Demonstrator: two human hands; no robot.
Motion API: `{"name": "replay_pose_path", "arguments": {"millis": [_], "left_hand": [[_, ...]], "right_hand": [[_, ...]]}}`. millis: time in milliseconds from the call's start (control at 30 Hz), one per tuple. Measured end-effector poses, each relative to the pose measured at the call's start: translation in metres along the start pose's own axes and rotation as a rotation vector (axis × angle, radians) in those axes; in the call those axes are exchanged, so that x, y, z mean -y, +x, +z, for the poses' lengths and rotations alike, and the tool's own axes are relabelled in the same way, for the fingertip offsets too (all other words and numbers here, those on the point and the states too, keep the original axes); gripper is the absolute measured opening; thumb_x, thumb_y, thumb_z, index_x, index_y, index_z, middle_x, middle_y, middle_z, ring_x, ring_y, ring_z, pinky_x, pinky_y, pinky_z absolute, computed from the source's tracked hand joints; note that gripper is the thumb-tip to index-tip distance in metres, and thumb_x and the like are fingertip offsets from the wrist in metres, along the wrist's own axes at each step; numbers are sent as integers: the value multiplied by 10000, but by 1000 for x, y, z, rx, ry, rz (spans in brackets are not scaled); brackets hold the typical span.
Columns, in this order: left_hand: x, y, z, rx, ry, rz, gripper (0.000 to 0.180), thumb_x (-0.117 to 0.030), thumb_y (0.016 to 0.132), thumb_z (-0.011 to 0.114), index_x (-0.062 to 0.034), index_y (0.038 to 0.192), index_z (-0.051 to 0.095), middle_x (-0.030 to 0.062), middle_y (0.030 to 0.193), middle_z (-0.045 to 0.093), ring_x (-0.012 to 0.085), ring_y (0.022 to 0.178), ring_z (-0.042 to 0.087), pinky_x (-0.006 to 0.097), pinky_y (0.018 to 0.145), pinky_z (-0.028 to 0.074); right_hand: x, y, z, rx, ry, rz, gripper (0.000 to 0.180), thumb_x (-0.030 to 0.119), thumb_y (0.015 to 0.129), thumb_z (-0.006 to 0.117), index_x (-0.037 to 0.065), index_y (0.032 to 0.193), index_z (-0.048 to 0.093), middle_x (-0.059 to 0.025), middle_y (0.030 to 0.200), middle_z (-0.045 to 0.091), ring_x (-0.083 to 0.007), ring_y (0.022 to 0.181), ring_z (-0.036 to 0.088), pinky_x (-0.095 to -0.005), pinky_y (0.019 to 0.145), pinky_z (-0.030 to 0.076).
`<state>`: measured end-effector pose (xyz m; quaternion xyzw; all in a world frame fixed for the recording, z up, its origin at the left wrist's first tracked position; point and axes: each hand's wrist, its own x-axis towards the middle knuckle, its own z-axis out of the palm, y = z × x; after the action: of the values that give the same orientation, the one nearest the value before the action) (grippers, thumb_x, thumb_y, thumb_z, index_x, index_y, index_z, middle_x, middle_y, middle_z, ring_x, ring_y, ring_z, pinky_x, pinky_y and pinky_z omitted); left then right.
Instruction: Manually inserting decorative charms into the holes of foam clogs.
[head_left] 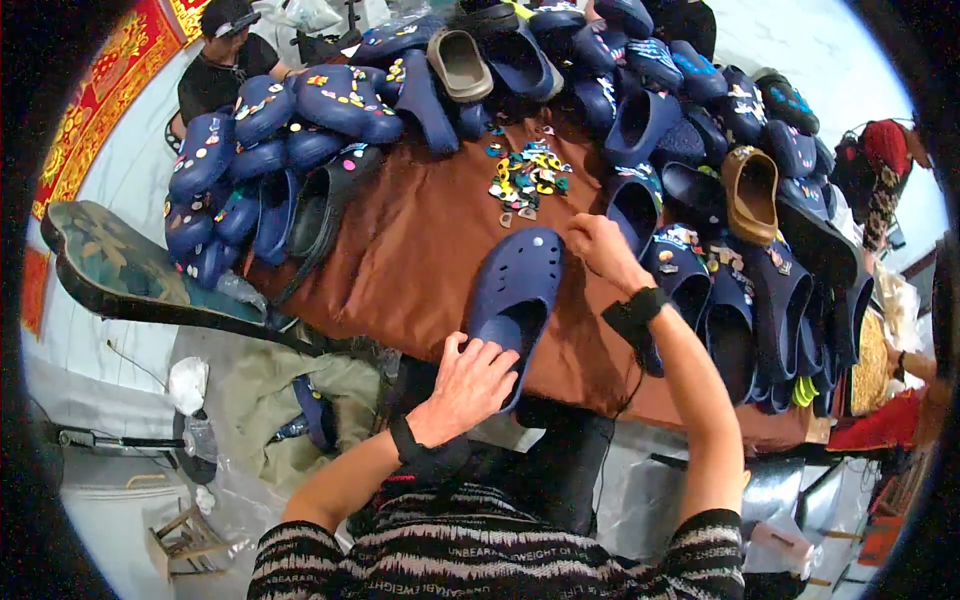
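Observation:
A navy blue clog [515,275] with holes in its upper lies on the brown cloth, toe pointing away from me. One small white charm [538,241] sits near its toe. My left hand [468,385] is closed on the clog's heel end, fingers over the rim of its opening. Just right of the toe, my right hand [600,248] hovers with its fingers curled together; whatever they may pinch is too small or hidden to tell. Beyond the clog, a loose pile of small colourful shoe charms [530,170], many yellow, is spread on the cloth.
Charm-covered blue clogs [340,100] are heaped at the left and back. More clogs [685,275] crowd the right side, among them a brown clog [750,195]. A patterned chair back [120,265] stands left of the brown cloth [400,220]. Another person [225,60] is at the far left.

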<state>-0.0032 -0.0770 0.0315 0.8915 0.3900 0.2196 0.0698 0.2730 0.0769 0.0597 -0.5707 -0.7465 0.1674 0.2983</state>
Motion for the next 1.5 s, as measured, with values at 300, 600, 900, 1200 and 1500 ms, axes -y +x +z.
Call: {"name": "replay_pose_path", "arguments": {"millis": [300,600,900,1200,1500], "left_hand": [[27,53,-1,-209,-281,-49,543,-73,819,669,-66,1343,526,184,1364,454,394,1317,410,487,1121,334],[42,56,20,-116,-393,-130,614,70,828,573,-102,1411,486,193,1454,396,415,1398,326,486,1179,291],[42,55,20,-119,-389,-157,634,68,817,586,-118,1413,483,176,1457,391,401,1400,312,492,1158,305],[38,58,19,-112,-405,-170,641,69,792,600,-122,1396,506,153,1435,416,388,1395,329,479,1165,304],[44,58,16,-101,-375,-147,490,-145,906,637,-99,1379,516,168,1441,429,393,1392,340,486,1157,307]], "right_hand": [[-71,74,73,137,309,-6,226,53,820,661,33,1032,736,-151,945,742,-259,911,711,-357,831,540],[-60,85,72,231,67,27,226,184,823,769,5,955,727,-146,907,733,-256,831,690,-377,768,533],[-70,119,57,-8,-76,194,323,308,850,708,1,945,674,-254,975,699,-418,958,674,-498,826,523],[-98,153,62,15,23,325,346,317,855,698,3,999,710,-257,995,708,-414,892,702,-472,826,547],[-76,104,30,162,792,474,259,275,993,597,53,1112,656,-21,894,667,-105,726,645,-246,634,525]]}}
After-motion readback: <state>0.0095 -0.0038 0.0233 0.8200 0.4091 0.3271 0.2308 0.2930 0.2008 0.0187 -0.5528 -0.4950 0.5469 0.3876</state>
